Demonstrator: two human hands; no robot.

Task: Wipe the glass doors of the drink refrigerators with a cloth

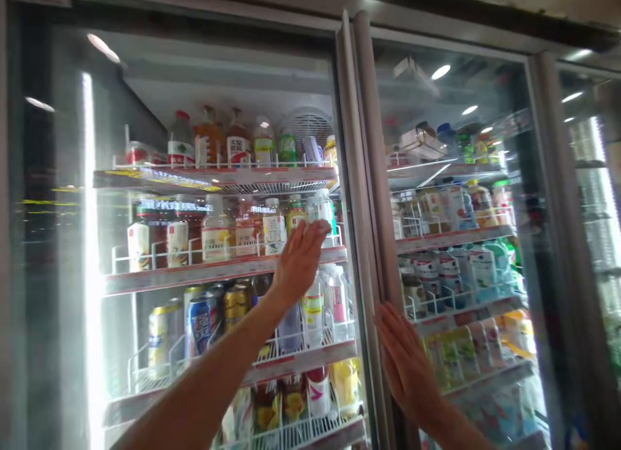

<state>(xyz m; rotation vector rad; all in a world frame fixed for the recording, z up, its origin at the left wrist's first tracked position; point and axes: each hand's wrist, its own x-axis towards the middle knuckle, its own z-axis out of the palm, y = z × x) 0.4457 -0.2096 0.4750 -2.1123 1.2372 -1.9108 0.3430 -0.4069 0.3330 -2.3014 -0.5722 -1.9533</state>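
My left hand (299,261) is raised in front of the left glass door (218,68), its fingers stretched up towards the bottles on the second shelf. Whether its fingertips touch the glass I cannot tell. At the fingertips is a pale, blurred patch that I cannot make out. Lower and to the right, my right hand (405,359) lies with straight fingers against the metal door frame (381,243) between the two doors. Behind the glass near my left hand are a white bottle (274,227) with dark lettering and a white-capped bottle (323,207).
Wire-fronted shelves hold bottles and cans, among them a blue can (198,327) and a gold can (236,304). The right glass door (451,94) covers more shelves of drinks. A light strip (88,243) glows on the left. Ceiling lights reflect in the glass.
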